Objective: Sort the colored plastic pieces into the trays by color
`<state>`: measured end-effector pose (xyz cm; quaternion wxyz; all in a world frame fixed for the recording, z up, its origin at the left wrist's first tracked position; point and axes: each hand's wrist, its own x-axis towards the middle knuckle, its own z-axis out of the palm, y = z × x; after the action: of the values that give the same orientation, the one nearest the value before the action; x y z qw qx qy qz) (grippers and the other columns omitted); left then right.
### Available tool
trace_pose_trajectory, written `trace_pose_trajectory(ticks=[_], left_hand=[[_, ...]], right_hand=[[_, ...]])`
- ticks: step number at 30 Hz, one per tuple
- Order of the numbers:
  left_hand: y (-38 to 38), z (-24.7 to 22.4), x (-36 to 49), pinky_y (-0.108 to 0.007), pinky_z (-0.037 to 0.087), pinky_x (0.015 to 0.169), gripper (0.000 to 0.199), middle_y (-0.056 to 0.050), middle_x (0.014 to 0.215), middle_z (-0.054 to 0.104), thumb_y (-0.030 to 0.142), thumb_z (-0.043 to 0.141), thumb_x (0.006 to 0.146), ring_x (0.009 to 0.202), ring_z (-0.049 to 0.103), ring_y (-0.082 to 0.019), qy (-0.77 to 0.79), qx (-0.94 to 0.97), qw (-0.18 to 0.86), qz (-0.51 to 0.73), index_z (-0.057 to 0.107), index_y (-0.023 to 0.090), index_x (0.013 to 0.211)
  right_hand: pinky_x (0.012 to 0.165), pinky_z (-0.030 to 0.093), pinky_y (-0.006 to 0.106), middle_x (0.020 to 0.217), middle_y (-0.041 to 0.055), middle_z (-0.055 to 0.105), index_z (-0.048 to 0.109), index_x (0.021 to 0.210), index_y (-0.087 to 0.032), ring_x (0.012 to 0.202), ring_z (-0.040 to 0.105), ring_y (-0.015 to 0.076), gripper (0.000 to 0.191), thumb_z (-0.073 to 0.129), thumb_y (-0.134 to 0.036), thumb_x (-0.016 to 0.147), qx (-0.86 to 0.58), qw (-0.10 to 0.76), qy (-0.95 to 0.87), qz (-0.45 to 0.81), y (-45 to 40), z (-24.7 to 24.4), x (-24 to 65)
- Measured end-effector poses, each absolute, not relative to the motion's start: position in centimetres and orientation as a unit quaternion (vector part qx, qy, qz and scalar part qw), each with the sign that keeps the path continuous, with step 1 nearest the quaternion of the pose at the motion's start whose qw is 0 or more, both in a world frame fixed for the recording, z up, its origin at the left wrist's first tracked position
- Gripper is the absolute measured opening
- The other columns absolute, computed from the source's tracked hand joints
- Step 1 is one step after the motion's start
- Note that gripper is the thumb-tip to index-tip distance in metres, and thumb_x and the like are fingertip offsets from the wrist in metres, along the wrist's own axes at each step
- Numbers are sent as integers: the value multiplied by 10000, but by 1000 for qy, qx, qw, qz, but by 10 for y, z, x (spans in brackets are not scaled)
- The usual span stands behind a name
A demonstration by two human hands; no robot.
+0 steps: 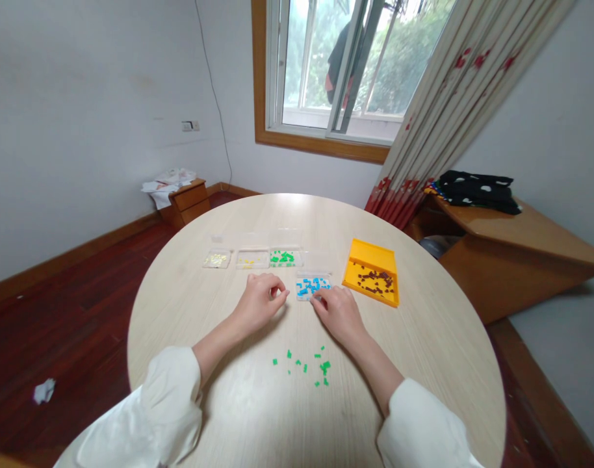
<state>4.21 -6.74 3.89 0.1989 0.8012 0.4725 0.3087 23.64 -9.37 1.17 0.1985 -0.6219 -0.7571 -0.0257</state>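
Observation:
My left hand [260, 299] hovers left of the clear box of blue pieces [312, 286], thumb and fingertips curled together; anything between them is too small to make out. At that box's lower right edge is my right hand [339, 312], its fingertips drawn together, their contents hidden. Behind them stand clear boxes with green pieces [283, 258], a few yellow pieces [249, 260] and pale pieces [216, 259]. An open yellow case [374, 251] at the right holds dark brown pieces [376, 282]. Loose green pieces [325, 368] lie scattered between my forearms.
The round table [277, 429] has a curved edge all around. Beyond it are a small wooden cabinet [192, 200] with papers, a tilted wooden cabinet [526, 250] with black cloth, and a curtain [453, 97] by the window. A crumpled paper [44, 391] lies on the floor.

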Motion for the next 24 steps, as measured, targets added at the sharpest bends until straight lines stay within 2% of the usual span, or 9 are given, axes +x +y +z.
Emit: trace_pose_trajectory(ticks=[3, 6, 8, 11, 14, 16, 18, 21, 24], left_hand=[[-66, 37, 41, -359, 341, 771, 121, -11, 719, 604, 218, 539, 812, 709, 532, -161, 479, 797, 194, 312, 581, 165, 711], [-60, 28, 38, -384, 347, 822, 104, -54, 898, 625, 207, 505, 833, 893, 550, -201, 479, 801, 168, 317, 602, 171, 824], [-54, 20, 36, -409, 345, 875, 161, -88, 1058, 609, 217, 500, 840, 1037, 520, -231, 480, 808, 143, 311, 596, 174, 961], [-41, 8, 38, -462, 288, 987, 374, -145, 1312, 485, 254, 493, 851, 1216, 417, -270, 480, 822, 93, 291, 483, 154, 1211], [-29, 2, 44, -514, 158, 1074, 515, -181, 1436, 340, 283, 460, 868, 1322, 300, -290, 479, 838, 59, 255, 336, 122, 1341], [-24, 3, 48, -536, 90, 1092, 526, -187, 1445, 325, 299, 440, 878, 1343, 270, -292, 474, 849, 52, 227, 310, 115, 1353], [-21, 5, 52, -556, 55, 1092, 483, -187, 1394, 401, 306, 436, 879, 1315, 323, -288, 464, 860, 52, 205, 353, 122, 1318], [-25, 8, 53, -564, 42, 1091, 385, -167, 1256, 532, 294, 451, 867, 1214, 447, -268, 448, 872, 48, 194, 442, 140, 1220], [-35, 11, 50, -543, 60, 1098, 315, -137, 1173, 585, 239, 455, 850, 1150, 501, -242, 426, 881, 54, 198, 473, 164, 1155]], right_hand=[[700, 324, 304, 732, 70, 668, 683, 832, -167, 748, 577, 211, 196, 512, -255, 871, -640, 205, -738, -56, -86, 6, 245], [690, 314, 306, 718, 70, 660, 683, 833, -166, 739, 573, 213, 211, 499, -258, 877, -661, 204, -719, -71, -80, 4, 254], [682, 306, 308, 719, 76, 659, 685, 839, -164, 731, 571, 215, 221, 489, -256, 878, -676, 201, -705, -80, -76, 4, 259], [677, 300, 312, 747, 92, 670, 690, 852, -161, 738, 571, 222, 227, 485, -256, 876, -699, 192, -682, -91, -71, 4, 264], [680, 299, 314, 803, 110, 685, 695, 889, -160, 770, 576, 230, 232, 487, -265, 879, -716, 183, -667, -98, -68, 3, 266], [683, 302, 317, 820, 115, 688, 694, 915, -158, 779, 580, 232, 238, 486, -269, 883, -720, 181, -662, -100, -67, 3, 267], [681, 303, 319, 817, 115, 689, 694, 918, -160, 774, 583, 232, 243, 481, -272, 888, -721, 179, -662, -102, -66, 2, 266], [679, 302, 318, 815, 113, 691, 695, 903, -164, 769, 587, 232, 246, 476, -275, 891, -723, 178, -660, -104, -66, 2, 266], [678, 305, 318, 814, 114, 692, 695, 901, -166, 758, 590, 230, 245, 478, -277, 890, -725, 175, -657, -107, -67, 3, 267]])
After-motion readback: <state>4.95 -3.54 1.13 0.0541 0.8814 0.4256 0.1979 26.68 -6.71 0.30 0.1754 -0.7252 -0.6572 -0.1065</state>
